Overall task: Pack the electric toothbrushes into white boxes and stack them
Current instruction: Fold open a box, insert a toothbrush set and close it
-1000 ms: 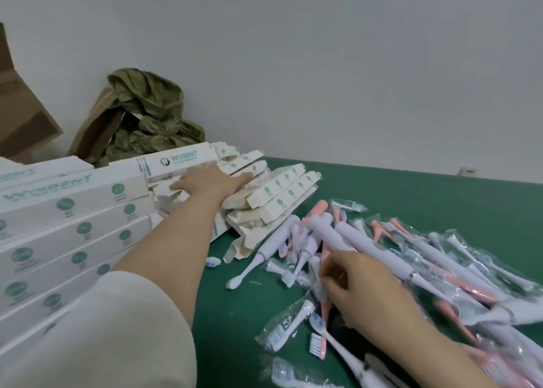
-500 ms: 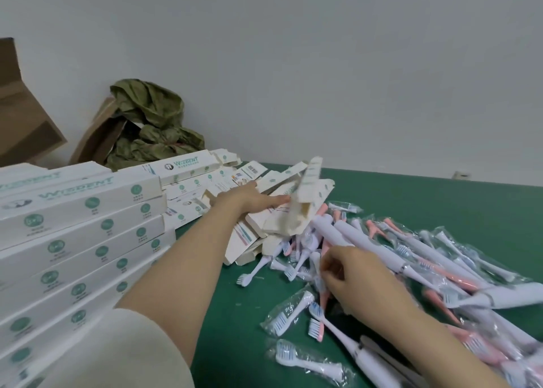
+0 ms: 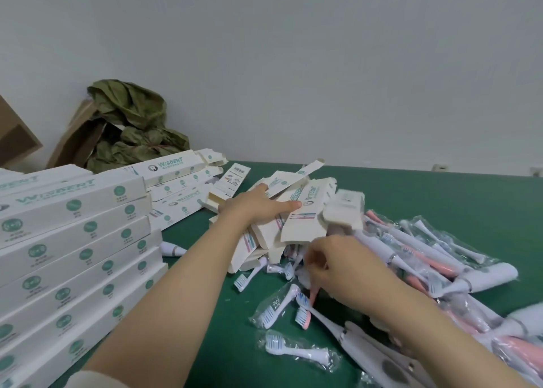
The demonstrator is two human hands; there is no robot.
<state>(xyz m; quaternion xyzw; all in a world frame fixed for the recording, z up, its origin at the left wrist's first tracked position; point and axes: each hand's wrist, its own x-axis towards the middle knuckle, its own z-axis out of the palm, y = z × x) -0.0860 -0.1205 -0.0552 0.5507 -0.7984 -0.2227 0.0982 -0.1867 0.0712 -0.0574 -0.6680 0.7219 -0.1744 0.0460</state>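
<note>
Head view: the left hand [image 3: 255,205], fingers straight, presses the loose boxes [image 3: 305,226], which may slide; the right hand [image 3: 349,273] pinches a pink toothbrush [image 3: 313,297].

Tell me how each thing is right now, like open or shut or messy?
loose boxes: jumbled heap, end flaps open.
stacked boxes: closed, neatly piled.
toothbrushes: unboxed, heaped, many bagged.
left hand: open, flat on the loose boxes.
right hand: fingers curled among the toothbrushes; grip hidden.
</note>
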